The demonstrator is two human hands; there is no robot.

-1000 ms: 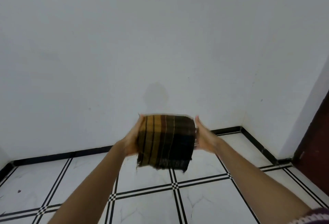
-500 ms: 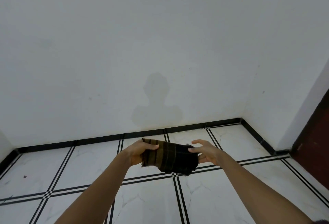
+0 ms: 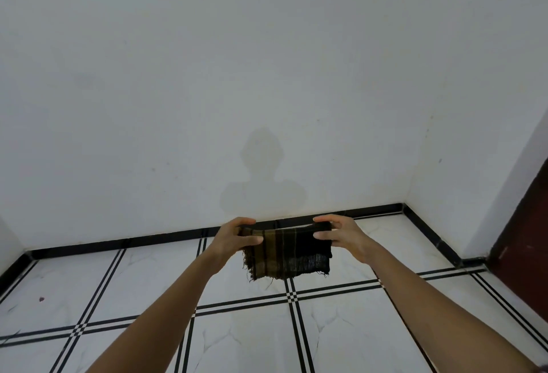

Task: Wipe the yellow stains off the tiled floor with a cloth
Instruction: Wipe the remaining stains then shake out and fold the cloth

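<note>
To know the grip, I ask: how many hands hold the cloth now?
2. The left hand grips the upper left corner of the cloth; the right hand grips the upper right corner. The cloth hangs between them above the tiled floor.

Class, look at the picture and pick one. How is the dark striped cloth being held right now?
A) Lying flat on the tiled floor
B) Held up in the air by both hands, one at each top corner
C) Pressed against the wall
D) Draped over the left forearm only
B: the left hand and right hand each pinch a top corner of the cloth, which hangs clear above the tiled floor.
</note>
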